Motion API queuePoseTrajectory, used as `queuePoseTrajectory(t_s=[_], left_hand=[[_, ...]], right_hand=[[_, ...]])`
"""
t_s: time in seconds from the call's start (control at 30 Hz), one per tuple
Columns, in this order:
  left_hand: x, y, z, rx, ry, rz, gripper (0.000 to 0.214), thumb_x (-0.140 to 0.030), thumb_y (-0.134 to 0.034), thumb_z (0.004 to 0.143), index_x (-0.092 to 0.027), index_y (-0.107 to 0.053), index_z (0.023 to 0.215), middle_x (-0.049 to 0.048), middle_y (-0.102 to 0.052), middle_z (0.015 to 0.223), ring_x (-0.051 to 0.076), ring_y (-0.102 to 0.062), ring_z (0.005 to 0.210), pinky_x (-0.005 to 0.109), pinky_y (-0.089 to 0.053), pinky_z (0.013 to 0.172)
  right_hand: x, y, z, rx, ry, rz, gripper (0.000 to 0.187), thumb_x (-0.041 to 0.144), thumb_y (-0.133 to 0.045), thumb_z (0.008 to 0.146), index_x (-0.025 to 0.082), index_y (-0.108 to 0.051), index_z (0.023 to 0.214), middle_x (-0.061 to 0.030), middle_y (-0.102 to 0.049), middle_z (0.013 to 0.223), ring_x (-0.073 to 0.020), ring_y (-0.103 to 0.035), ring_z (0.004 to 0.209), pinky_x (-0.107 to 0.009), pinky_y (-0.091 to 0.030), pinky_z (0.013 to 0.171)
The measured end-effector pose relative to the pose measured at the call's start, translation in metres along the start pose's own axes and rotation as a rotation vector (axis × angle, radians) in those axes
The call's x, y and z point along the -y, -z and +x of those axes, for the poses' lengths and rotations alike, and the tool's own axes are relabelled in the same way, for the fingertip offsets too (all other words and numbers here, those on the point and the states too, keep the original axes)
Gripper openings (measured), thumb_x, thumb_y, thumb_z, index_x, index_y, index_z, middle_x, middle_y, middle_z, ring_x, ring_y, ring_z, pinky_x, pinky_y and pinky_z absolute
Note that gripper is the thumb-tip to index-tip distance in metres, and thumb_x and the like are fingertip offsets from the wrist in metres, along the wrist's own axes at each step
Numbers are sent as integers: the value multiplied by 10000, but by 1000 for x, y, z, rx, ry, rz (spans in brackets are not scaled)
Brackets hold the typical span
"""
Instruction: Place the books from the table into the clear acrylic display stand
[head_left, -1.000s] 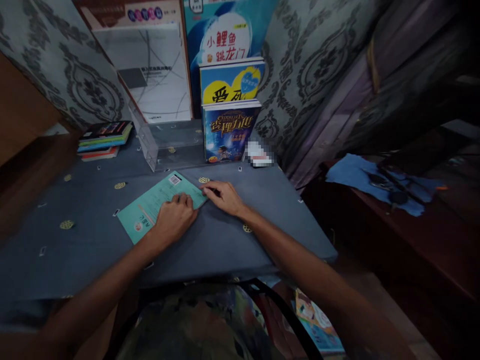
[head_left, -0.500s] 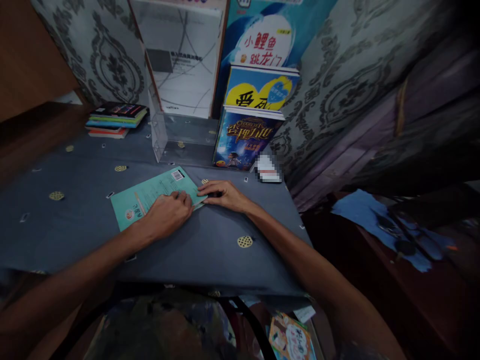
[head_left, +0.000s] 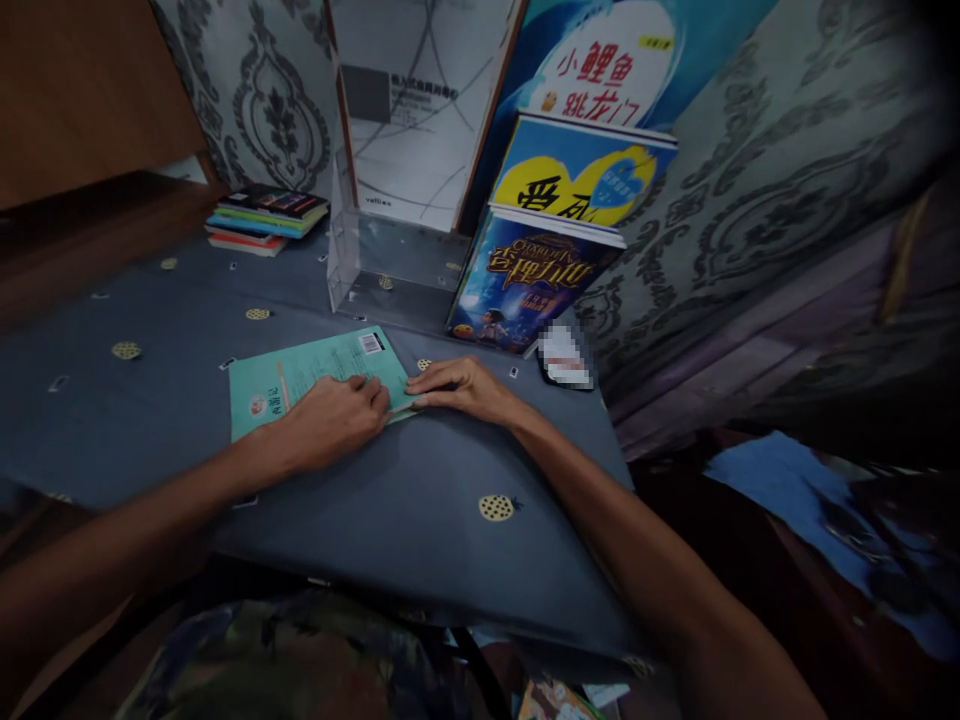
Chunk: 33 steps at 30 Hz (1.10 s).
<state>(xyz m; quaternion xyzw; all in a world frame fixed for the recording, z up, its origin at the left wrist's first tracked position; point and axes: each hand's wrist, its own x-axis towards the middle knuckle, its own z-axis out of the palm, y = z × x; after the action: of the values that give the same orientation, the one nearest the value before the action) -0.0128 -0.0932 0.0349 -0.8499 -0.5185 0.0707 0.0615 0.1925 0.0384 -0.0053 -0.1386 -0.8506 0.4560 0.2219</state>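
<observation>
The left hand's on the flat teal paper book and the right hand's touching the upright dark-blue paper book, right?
No: the head view shows the right hand holding a corner of the flat teal paper book, not the upright dark-blue paper book. The left hand is on the teal one.

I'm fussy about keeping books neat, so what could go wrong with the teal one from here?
The teal book might crease at the corner that the right hand holds, as the left hand rests on its cover. Sliding it could ruck the tablecloth beneath. If raised carelessly, it might bump the clear stand just beyond it.
</observation>
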Motion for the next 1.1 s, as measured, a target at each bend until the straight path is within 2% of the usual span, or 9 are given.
queuePoseTrajectory(t_s=[0.23,0.47,0.6,0.8,1.0,1.1], left_hand=[[-1,3,0,-5,14,-11,307,-284,-384,1049,-131,-650,1048,155,-691,1026,267,-670,948,331,-500,694],[-3,1,-1,-1,27,-11,317,-291,-381,1051,-124,-651,1059,172,-688,1083,282,-667,1001,348,-521,733],[-5,0,-1,-1,38,-9,335,-318,-383,1053,-109,-639,1107,188,-679,1109,294,-660,1032,349,-527,732],[-11,-1,-2,31,31,54,360,-286,-372,1050,-68,-627,1180,234,-657,1178,320,-649,1079,368,-548,711],[-12,-14,-5,-71,34,28,346,-273,-406,1040,-57,-633,1187,274,-629,1227,345,-645,1123,411,-576,754],[-13,-15,-6,-82,35,29,329,-259,-436,1033,-59,-626,1211,276,-618,1267,354,-636,1156,409,-583,763]], right_hand=[[-2,1,-1,1,-12,24,306,526,-733,847,266,-805,992,-54,-800,1062,-207,-739,1022,-417,-528,1012],[0,0,-3,1,21,18,247,487,-718,874,282,-807,978,-46,-803,1048,-211,-732,1070,-443,-482,1078],[1,-2,-6,-13,9,-24,255,495,-718,875,285,-803,993,-42,-798,1074,-218,-724,1095,-437,-505,1059],[-1,-10,-15,-60,53,-142,210,412,-702,912,266,-796,1030,-67,-771,1165,-221,-714,1123,-419,-517,1053],[3,-22,-25,-120,97,-328,172,299,-673,944,275,-779,1078,-64,-754,1207,-225,-702,1146,-441,-518,1060],[10,-30,-32,-137,109,-461,205,266,-620,976,272,-759,1127,-72,-736,1246,-233,-685,1172,-474,-512,1061]])
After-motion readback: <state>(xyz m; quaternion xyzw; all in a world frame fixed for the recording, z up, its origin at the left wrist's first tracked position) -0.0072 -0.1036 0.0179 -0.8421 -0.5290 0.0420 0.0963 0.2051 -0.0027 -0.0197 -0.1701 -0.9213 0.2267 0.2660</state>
